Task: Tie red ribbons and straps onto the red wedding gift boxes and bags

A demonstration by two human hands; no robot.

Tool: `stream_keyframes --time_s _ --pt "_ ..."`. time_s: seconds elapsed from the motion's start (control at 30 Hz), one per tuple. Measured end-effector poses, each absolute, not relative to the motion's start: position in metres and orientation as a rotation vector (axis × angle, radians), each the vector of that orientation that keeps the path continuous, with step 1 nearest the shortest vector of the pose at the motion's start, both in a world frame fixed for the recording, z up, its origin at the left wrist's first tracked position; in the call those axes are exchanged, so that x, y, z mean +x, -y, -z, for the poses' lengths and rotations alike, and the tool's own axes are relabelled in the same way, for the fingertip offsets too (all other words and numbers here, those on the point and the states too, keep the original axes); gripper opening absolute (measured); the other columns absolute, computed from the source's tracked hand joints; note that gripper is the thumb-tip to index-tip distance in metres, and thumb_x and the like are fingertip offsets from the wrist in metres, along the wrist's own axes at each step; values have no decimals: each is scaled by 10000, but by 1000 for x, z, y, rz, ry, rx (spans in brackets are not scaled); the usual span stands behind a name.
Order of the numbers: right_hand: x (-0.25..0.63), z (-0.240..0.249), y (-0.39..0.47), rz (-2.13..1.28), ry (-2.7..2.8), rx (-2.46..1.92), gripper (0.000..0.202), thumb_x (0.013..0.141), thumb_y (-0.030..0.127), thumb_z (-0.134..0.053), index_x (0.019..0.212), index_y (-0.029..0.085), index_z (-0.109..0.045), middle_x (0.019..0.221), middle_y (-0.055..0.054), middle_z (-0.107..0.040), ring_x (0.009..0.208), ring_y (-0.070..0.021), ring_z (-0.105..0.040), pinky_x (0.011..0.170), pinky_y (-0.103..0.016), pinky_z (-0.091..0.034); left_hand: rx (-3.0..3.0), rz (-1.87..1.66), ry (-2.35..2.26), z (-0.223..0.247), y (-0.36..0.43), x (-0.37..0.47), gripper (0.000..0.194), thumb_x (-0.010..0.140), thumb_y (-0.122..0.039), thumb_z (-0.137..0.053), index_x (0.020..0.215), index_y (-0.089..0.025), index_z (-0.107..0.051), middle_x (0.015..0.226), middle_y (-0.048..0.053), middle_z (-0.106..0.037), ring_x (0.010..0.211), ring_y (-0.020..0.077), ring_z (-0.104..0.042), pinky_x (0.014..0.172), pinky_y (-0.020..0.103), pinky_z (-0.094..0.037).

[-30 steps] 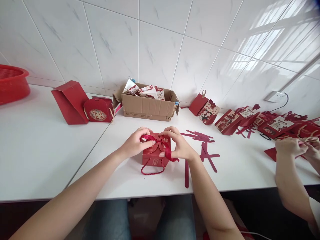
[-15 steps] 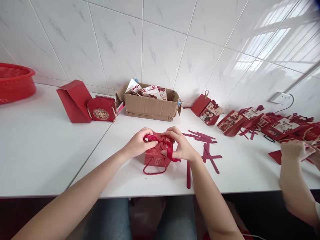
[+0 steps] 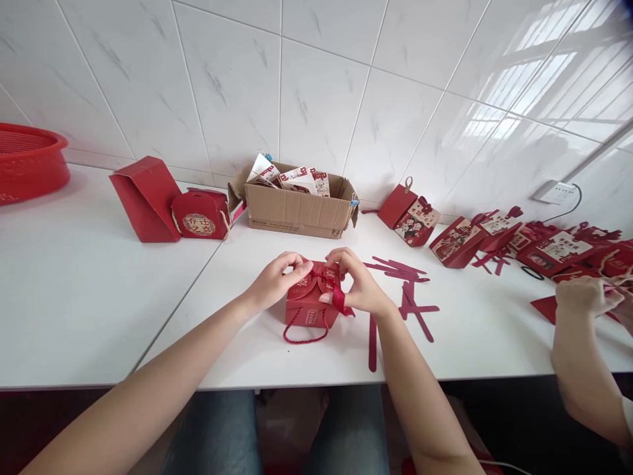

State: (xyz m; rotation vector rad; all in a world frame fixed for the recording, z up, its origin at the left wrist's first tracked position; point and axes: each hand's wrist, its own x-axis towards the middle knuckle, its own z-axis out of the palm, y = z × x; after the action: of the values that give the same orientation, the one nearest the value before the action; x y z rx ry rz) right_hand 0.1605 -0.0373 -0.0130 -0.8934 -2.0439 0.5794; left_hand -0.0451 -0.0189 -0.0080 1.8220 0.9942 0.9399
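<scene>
A small red gift box (image 3: 302,307) printed with light characters stands upright on the table in front of me. A twisted red cord handle (image 3: 305,341) hangs from its near side. Across the lid runs a red ribbon (image 3: 338,299), its tail draping over the right side. My left hand (image 3: 277,280) is closed in a pinch at the lid's left, thumb and forefinger on the ribbon near the middle. My right hand (image 3: 363,285) curls around the ribbon's right part, thumb at the front and fingers over the top edge. The fingertips partly hide the ribbon's middle.
Dark red strips (image 3: 408,297) lie to the right. Behind stand a cardboard box (image 3: 297,210) of printed cartons and a red box with rope handles (image 3: 200,214). A red basket (image 3: 34,171) sits far left. At right, another person's hands (image 3: 588,295) work beside several red boxes (image 3: 558,254).
The ribbon loop that stood by my left fingers no longer shows. My left thumb has shifted slightly up, and my right fingers are a little more bent. The gift box stays in place.
</scene>
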Motion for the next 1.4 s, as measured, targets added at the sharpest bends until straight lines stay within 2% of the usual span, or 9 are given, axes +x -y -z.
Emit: stream_keyframes --time_s 0.13,0.27,0.4,0.57,0.77,1.1,1.4 --pt "163 15 33 -616 1875 -908 330 802 501 -602 766 204 -464 982 -60 -474 869 -172 -497 700 -299 -452 1798 -975 -1027 8 18 -47 402 832 -543 -502 644 -188 -500 1026 48 -605 987 212 -558 835 319 -438" --pt "169 16 31 -526 1787 -1044 440 904 519 -425 609 193 -410 787 -23 -423 709 -141 -446 656 -300 -404 1819 -970 -1090 4 16 -51 370 791 -526 -578 651 -185 -541 1065 52 -588 978 220 -573 785 321 -462" --pt "175 14 31 -556 1814 -1103 489 884 530 -471 545 186 -394 675 3 -399 605 -115 -392 598 -289 -360 1866 -966 -1144 -2 15 -58 375 734 -509 -652 622 -176 -519 1100 55 -573 979 225 -574 806 346 -470" --pt "178 12 32 -564 1837 -1163 498 819 550 -563 518 181 -418 646 3 -421 587 -112 -387 559 -280 -344 1923 -896 -1111 -2 14 -62 385 718 -526 -652 620 -175 -529 1107 68 -574 938 230 -590 790 380 -492" --pt "180 14 30 -609 1920 -1161 491 819 549 -558 511 183 -445 646 -6 -461 590 -117 -406 555 -282 -349 1952 -898 -1122 -1 15 -60 374 716 -518 -654 617 -179 -530 1109 63 -565 939 220 -592 795 364 -495" --pt "183 14 31 -632 1960 -1171 494 834 524 -549 501 181 -422 639 2 -441 585 -110 -389 552 -276 -340 1958 -903 -1102 1 14 -60 358 709 -498 -669 612 -182 -531 1102 63 -569 965 221 -585 804 353 -505" --pt "193 10 29 -674 2045 -1149 483 816 563 -553 525 181 -506 667 -12 -487 599 -122 -437 581 -287 -380 2011 -902 -1094 1 8 -68 369 708 -487 -675 572 -181 -518 1068 68 -626 996 252 -589 863 408 -476"
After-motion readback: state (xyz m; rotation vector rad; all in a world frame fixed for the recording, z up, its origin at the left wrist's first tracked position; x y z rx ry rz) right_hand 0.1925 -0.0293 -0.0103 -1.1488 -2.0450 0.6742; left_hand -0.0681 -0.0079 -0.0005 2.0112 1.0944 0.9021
